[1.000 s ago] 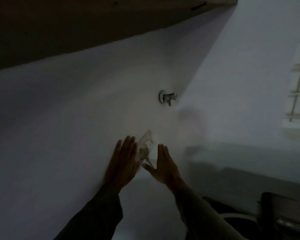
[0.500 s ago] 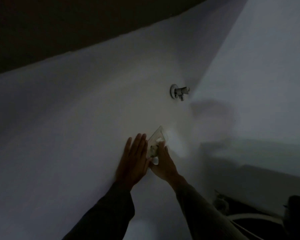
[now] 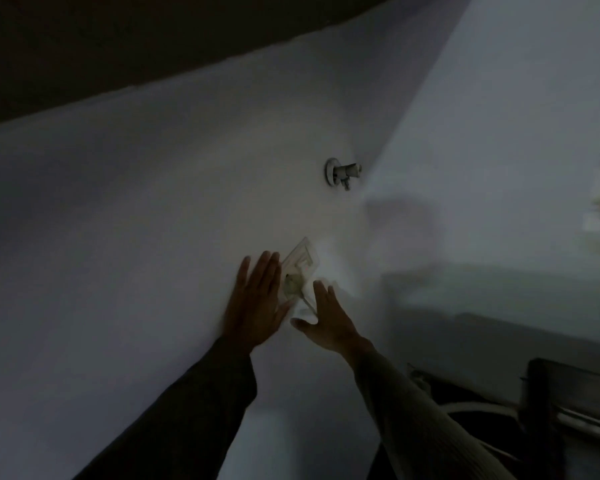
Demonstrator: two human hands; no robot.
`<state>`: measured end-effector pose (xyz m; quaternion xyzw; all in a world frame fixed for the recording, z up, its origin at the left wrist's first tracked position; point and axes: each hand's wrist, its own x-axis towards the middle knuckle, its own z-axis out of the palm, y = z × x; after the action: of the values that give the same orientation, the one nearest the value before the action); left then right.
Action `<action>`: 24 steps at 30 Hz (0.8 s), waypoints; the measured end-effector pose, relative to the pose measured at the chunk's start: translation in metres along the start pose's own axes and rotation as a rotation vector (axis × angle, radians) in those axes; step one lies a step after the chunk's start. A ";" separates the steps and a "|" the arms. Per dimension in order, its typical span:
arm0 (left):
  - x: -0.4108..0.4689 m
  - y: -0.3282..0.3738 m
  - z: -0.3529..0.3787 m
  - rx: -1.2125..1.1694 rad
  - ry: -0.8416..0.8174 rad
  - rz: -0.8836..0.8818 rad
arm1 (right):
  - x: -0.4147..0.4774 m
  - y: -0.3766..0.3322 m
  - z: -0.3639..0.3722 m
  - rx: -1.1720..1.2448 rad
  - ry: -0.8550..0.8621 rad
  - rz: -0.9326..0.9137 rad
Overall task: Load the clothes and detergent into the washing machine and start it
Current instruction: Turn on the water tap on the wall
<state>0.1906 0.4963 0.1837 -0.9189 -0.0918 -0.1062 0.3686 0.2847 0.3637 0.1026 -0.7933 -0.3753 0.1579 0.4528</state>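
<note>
Room was really dim, so take this with a pinch of salt. The person stood facing the wall (image 3: pixel 153 202), both arms stretched up to a wall socket (image 3: pixel 300 263) not far from the wall's inside corner, with a small water tap (image 3: pixel 342 172) fixed above it, closer to that corner.

The left hand (image 3: pixel 257 303) lay flat on the wall just beside the socket's left edge, fingers straight, holding nothing. The right hand (image 3: pixel 329 323) was spread out just below and right of the socket, fingers straight too, thumb out, gripping nothing as far as I could see. A plug (image 3: pixel 291 284) looked seated in the socket with a pale cord (image 3: pixel 305 299) trailing down between the two hands.

The washing machine (image 3: pixel 482 407), or what I took for it, was a dark shape with a pale curved rim down below the right arm. Too dark to see inside.

My guess on progress: this was the power step, and it looked about finished. I couldn't see any clothes or detergent, so no idea if loading was done. Starting the machine looked not yet done.
</note>
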 end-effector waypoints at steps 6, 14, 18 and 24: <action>-0.012 0.026 -0.011 -0.164 -0.004 -0.033 | -0.074 0.031 -0.015 -0.219 0.029 0.078; -0.046 0.128 -0.049 -0.416 0.095 0.117 | -0.198 0.068 -0.070 -0.416 0.088 0.243; -0.072 0.192 -0.087 -0.535 0.157 0.188 | -0.258 0.081 -0.092 -0.470 0.150 0.331; -0.112 0.270 -0.139 -0.703 0.108 0.233 | -0.339 0.098 -0.111 -0.585 0.178 0.421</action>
<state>0.1321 0.1970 0.0747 -0.9867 0.0749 -0.1370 0.0446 0.1680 0.0163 0.0508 -0.9595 -0.1921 0.0641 0.1956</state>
